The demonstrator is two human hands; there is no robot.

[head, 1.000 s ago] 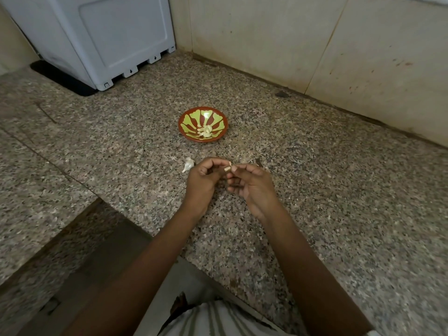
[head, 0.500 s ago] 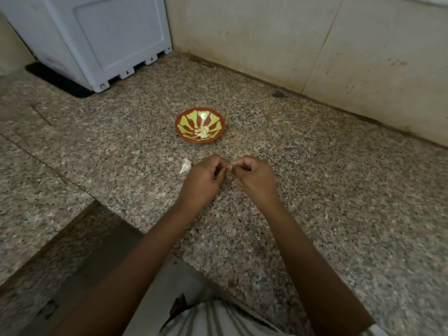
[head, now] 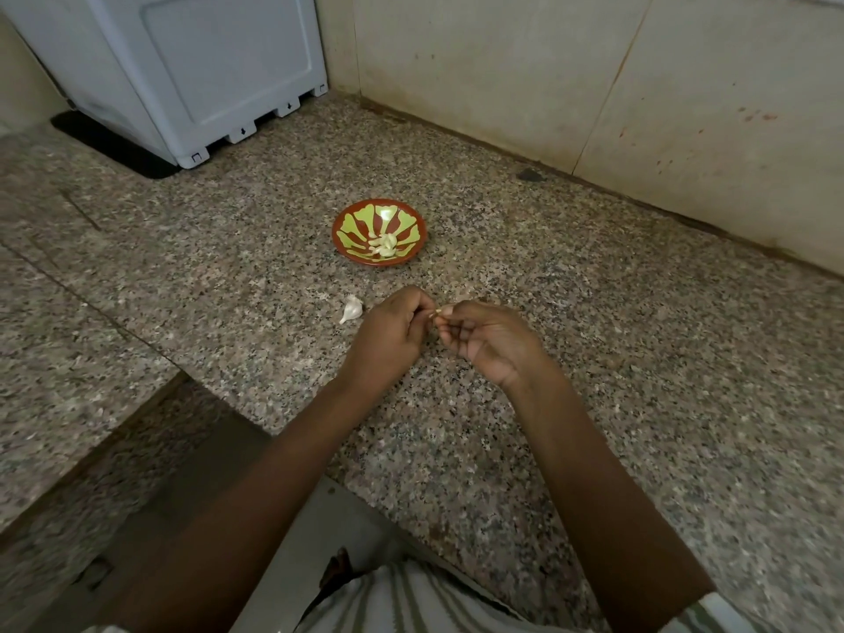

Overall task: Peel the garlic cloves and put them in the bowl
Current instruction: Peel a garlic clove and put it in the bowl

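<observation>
Turned palm more upward since half a second ago: right hand [head: 491,342], still meeting left hand [head: 388,335] mid-table. White appliance [head: 182,70] at far left corner of table [head: 639,358]. Loose clove [head: 350,309] lying on table just left of left hand. Bowl [head: 354,228] beyond hands toward far edge, peeled cloves [head: 386,245] inside. Both grips curled, pinching held clove [head: 437,311] between fingertips, above table.

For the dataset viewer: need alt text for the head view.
A person's left hand and right hand pinch a small garlic clove between them above a granite counter. Beyond sits a red-and-green bowl of peeled cloves; one unpeeled clove lies left of the hands.
</observation>
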